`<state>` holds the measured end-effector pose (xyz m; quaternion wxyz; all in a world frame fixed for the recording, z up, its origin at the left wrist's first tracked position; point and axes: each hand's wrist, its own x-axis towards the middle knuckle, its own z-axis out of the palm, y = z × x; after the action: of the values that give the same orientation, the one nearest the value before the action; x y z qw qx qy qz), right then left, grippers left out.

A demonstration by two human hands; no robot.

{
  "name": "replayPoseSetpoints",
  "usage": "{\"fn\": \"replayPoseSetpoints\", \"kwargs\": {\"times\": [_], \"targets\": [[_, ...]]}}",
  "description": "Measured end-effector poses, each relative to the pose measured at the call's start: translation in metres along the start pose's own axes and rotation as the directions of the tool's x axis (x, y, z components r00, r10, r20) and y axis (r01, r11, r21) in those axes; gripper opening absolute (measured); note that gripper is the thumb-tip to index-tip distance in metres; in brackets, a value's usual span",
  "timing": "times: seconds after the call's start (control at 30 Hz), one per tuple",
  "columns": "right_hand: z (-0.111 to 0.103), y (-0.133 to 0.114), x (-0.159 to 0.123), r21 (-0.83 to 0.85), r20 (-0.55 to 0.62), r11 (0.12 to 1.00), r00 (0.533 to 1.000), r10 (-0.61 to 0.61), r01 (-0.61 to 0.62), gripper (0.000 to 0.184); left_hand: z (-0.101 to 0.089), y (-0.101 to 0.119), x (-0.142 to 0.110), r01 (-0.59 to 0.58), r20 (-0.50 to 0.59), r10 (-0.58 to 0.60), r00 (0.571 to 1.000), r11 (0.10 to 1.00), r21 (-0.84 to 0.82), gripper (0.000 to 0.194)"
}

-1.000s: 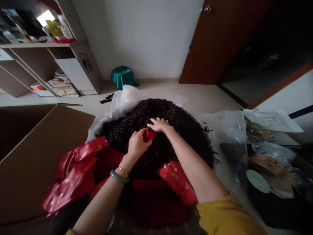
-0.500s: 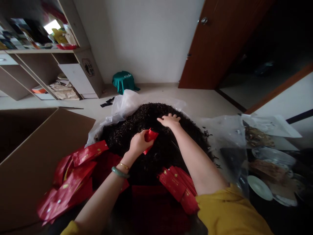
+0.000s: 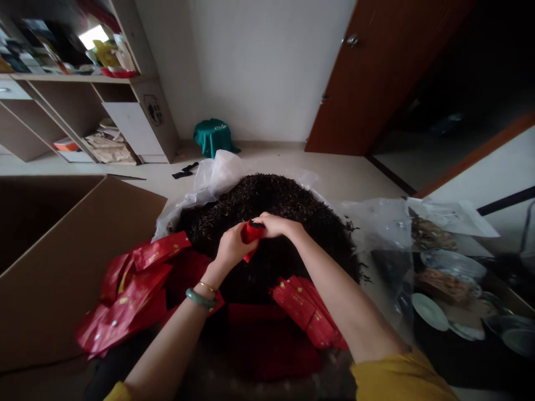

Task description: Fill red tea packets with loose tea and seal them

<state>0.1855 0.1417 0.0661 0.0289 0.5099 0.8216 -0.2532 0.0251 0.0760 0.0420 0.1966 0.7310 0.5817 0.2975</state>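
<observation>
My left hand [image 3: 232,245] is wrapped round a small red packet [image 3: 252,236], which it holds upright above a large heap of dark dried tea leaves [image 3: 267,192]. Dark leaves show at the packet's open mouth. Against that mouth, from the right, my right hand [image 3: 273,224] is closed, fingers together over the leaves there; its fingertips are partly hidden. A pile of flat red packets [image 3: 129,284] lies to the left of my left forearm. Another stack of red packets [image 3: 307,312] sits below my right forearm, at the near edge of the heap.
An opened cardboard box [image 3: 83,239] stands at the left. Clear plastic sheeting [image 3: 221,172] surrounds the heap. Plates [image 3: 430,312] and bowls fill a dark surface at the right. Behind are a shelf unit [image 3: 156,122], a green cloth-covered object [image 3: 214,138] and a brown door [image 3: 355,83].
My right hand has left the top of the heap, where its fingers were spread, and come left and down to the packet. The packet's mouth now shows dark leaves.
</observation>
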Motion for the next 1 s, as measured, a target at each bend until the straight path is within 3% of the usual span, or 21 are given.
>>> {"fn": "replayPoseSetpoints", "kwargs": {"times": [0.1, 0.17, 0.27, 0.4, 0.63, 0.73, 0.87, 1.0], "targets": [[0.014, -0.012, -0.024, 0.006, 0.056, 0.998, 0.997, -0.058, 0.057, 0.059, -0.005, 0.0, -0.016, -0.077, -0.052, 0.075, 0.996, 0.997, -0.023, 0.04], [0.024, -0.02, -0.037, -0.008, 0.021, 0.996, 0.996, -0.084, 0.084, 0.059, -0.009, -0.002, -0.031, -0.089, -0.082, 0.085, 0.993, 0.995, -0.04, 0.038], [0.037, -0.025, -0.052, 0.017, -0.136, 0.997, 0.988, -0.075, 0.078, 0.049, -0.013, -0.01, -0.054, -0.084, -0.09, 0.075, 0.993, 0.991, -0.107, 0.041], [0.051, -0.023, -0.062, 0.164, -0.387, 0.986, 0.921, 0.044, 0.022, 0.039, -0.008, -0.019, -0.073, -0.068, -0.076, 0.058, 0.995, 0.989, -0.134, 0.046], [0.069, -0.013, -0.082, 0.227, -0.533, 0.968, 0.845, 0.03, 0.109, 0.036, 0.008, -0.005, -0.077, -0.173, -0.083, 0.165, 0.983, 0.98, -0.097, 0.043], [0.082, -0.01, -0.094, 0.191, -0.526, 0.978, 0.85, 0.028, 0.086, 0.039, 0.008, -0.002, -0.08, -0.189, -0.062, 0.186, 0.981, 0.98, -0.057, 0.037], [0.094, -0.012, -0.107, 0.03, -0.418, 1.0, 0.909, 0.008, 0.005, 0.062, 0.002, -0.005, -0.085, -0.193, -0.03, 0.191, 0.981, 0.979, -0.063, 0.036], [0.093, -0.016, -0.11, -0.04, -0.367, 0.999, 0.93, 0.004, -0.02, 0.044, -0.003, -0.01, -0.086, -0.129, -0.018, 0.128, 0.992, 0.987, -0.092, 0.038]]}}
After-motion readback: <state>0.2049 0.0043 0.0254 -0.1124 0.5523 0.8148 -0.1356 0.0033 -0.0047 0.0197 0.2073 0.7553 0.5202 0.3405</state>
